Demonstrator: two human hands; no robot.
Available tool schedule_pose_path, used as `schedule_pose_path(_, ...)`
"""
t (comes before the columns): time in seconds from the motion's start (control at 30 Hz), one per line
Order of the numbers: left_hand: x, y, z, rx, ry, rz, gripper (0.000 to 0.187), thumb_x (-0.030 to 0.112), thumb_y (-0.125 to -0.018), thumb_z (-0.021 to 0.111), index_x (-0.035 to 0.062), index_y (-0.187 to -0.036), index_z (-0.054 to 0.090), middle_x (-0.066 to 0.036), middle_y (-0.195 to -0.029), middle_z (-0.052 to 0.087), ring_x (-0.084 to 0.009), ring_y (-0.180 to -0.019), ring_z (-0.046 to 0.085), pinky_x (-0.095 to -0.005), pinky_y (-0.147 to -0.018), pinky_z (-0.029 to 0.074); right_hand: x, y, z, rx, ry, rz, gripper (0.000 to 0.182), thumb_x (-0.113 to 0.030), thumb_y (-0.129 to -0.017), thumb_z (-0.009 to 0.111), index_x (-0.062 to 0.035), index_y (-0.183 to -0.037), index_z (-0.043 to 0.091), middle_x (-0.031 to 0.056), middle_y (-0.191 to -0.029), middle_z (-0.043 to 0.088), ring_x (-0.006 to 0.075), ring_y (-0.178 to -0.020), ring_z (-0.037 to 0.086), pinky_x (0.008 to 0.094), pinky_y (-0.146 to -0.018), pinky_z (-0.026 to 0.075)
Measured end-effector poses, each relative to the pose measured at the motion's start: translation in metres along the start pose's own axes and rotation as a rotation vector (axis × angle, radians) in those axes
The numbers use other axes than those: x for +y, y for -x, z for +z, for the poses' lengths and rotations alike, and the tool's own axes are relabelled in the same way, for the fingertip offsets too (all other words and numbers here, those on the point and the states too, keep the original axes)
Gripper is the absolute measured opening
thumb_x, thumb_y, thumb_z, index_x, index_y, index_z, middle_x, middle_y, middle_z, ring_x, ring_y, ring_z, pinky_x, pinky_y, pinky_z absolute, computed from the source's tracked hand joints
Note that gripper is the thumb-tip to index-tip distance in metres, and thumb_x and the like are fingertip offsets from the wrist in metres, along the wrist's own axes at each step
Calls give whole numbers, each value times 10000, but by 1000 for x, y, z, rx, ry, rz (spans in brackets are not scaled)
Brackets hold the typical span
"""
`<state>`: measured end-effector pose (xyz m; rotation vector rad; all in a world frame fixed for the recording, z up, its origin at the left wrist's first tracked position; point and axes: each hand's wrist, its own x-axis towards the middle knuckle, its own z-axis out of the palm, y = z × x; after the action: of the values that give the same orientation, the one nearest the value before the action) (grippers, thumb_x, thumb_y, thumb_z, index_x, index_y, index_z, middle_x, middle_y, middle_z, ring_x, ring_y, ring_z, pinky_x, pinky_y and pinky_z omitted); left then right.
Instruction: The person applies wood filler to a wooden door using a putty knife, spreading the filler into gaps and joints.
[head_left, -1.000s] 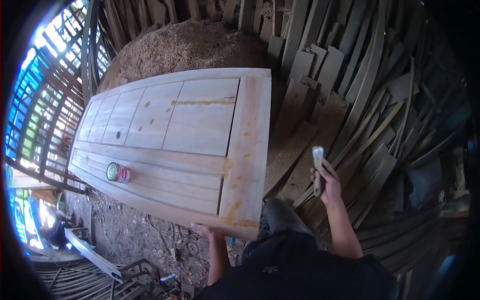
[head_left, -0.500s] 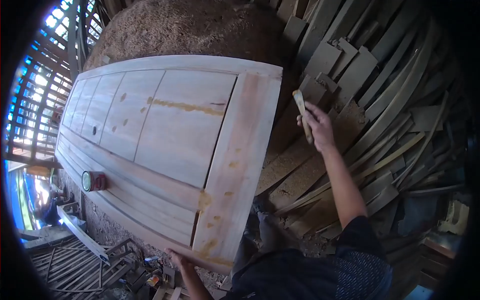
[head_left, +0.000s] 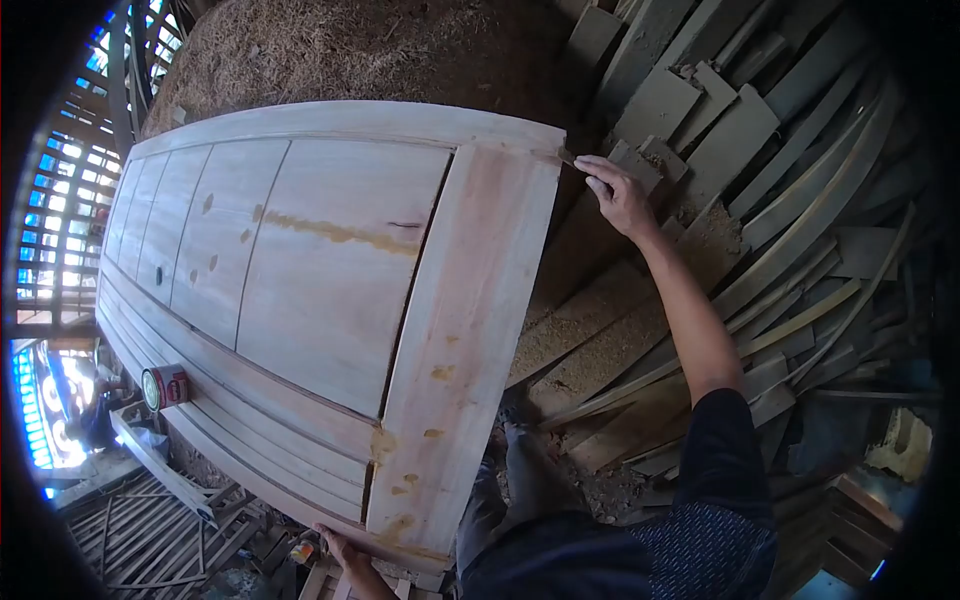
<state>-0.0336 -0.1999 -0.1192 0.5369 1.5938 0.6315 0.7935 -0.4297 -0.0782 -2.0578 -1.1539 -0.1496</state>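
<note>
A pale wooden door (head_left: pixel 320 280) lies in front of me, with yellowish filler patches (head_left: pixel 345 232) on its panels and end rail. At its far right corner, my right hand (head_left: pixel 620 200) is closed on a putty knife (head_left: pixel 567 157). Only a small dark part of the knife shows against the door's edge; fingers cover the rest. My left hand (head_left: pixel 345 558) holds the door's near edge, its grip partly hidden. On the door's left side rests a small red tin (head_left: pixel 170 386), lying on its side or strongly tilted.
Stacked boards and curved offcuts (head_left: pixel 790 220) fill the right side. Behind the door rises a heap of shavings (head_left: pixel 370 60). A slatted wooden frame (head_left: pixel 150 540) lies at lower left, below a lattice wall (head_left: pixel 70 210). My legs (head_left: pixel 535 470) are beside the door's end.
My right hand has moved up and left, bringing the putty knife from the air beside the door to its far corner. The view has shifted slightly; my left hand stays at the near edge.
</note>
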Motion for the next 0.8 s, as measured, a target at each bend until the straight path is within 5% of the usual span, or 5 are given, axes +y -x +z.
schedule_pose_path(0.1, 0, 5, 1, -27, 14, -14, 962, 795, -938, 431, 89, -1585, 341, -135, -1606, 401, -358, -1445, 396, -486, -1209, 298, -5, -1, 7, -12, 36, 7, 294, 3, -949, 596, -39, -1223, 695, 146, -1259, 688, 344, -1187, 642, 412, -994, 540)
schedule_pose_path(0.17, 2, 6, 2, 24, -27, 1, 874, 762, -939, 491, 101, -1508, 440, -105, -1413, 573, -313, -1207, 571, -431, -1021, 482, -10, -5, 2, -96, 83, 19, 297, 3, -935, 604, -35, -1214, 697, 158, -1245, 687, 353, -1173, 643, 423, -996, 536)
schedule_pose_path(0.3, 2, 13, 9, 54, -3, 14, 853, 754, -941, 500, 106, -1494, 456, -94, -1352, 607, -302, -1127, 605, -411, -948, 519, -41, -33, -31, -393, 336, 169, 248, 8, -863, 639, 9, -1100, 711, 186, -1120, 704, 379, -1082, 664, 449, -964, 527)
schedule_pose_path(0.73, 3, 14, 4, -23, -7, 40, 949, 753, -938, 507, 58, -1567, 357, -131, -1581, 432, -343, -1417, 426, -450, -1201, 323, -72, -100, -22, -667, 527, 264, 299, 7, -797, 593, 25, -1050, 751, 283, -998, 719, 451, -974, 694, 471, -900, 553)
schedule_pose_path(0.8, 4, 18, 8, -33, -19, 37, 954, 753, -939, 506, 53, -1567, 353, -136, -1585, 424, -343, -1420, 423, -452, -1202, 321, -82, -110, -45, -946, 430, 275, 297, -11, -818, 629, 18, -1093, 738, 252, -1032, 721, 421, -1027, 689, 445, -912, 548)
